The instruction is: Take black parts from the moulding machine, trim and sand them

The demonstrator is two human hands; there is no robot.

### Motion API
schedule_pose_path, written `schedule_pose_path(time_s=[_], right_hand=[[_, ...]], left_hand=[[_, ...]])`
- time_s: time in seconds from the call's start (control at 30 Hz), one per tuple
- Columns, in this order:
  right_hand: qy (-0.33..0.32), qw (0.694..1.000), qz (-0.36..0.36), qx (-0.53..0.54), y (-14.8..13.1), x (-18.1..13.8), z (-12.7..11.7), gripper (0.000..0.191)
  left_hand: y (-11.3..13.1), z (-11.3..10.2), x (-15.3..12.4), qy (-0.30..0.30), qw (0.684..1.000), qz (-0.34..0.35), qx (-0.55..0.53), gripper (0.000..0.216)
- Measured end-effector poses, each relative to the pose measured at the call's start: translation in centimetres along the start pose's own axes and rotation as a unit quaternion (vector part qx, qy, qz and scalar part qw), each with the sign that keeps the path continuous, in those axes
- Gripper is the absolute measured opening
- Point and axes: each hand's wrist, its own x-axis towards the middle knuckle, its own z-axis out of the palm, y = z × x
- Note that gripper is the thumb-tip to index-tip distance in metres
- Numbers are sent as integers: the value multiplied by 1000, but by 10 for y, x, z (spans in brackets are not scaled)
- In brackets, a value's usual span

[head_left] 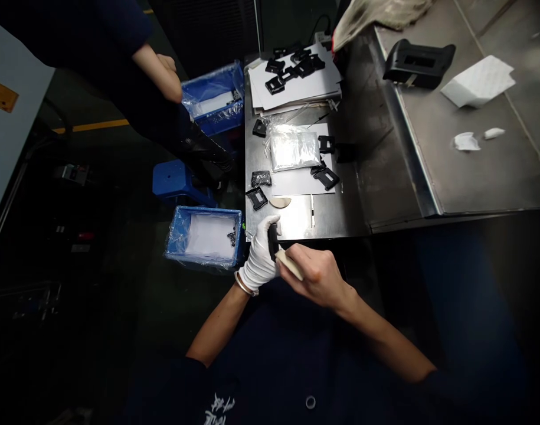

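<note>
My left hand, in a white glove, is closed around a black plastic part just off the front edge of the metal table. Bare, my right hand pinches a flat cream-coloured pad, whose tip meets the lower end of the black part. Ahead of my hands lie a pale half-round piece and a thin knife-like tool. Several black plastic frames are spread around a clear plastic bag on white paper.
Further back, more black frames rest on a paper stack. Left of the table stand a lined blue bin, another blue bin and a blue stool. A person's arm is nearby. A raised metal surface adjoins on the right.
</note>
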Motion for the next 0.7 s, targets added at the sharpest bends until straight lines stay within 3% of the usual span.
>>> schedule_pose_path(time_s=[0.13, 0.3, 0.47, 0.6, 0.7], right_hand=[[57, 996, -14, -67, 8, 7, 3, 17], [118, 992, -15, -49, 20, 22, -2, 15], [84, 995, -27, -55, 20, 28, -9, 18], [51, 995, -50, -71, 11, 22, -10, 21], [63, 993, -51, -83, 9, 21, -8, 21]], left_hand=[[7, 3, -1, -5, 1000, -9, -2, 56], [23, -2, 4, -19, 996, 60, 65, 71], [25, -7, 3, -9, 989, 98, 107, 70], [20, -7, 2, -4, 992, 79, 98, 56], [19, -7, 1, 10, 992, 72, 102, 54]])
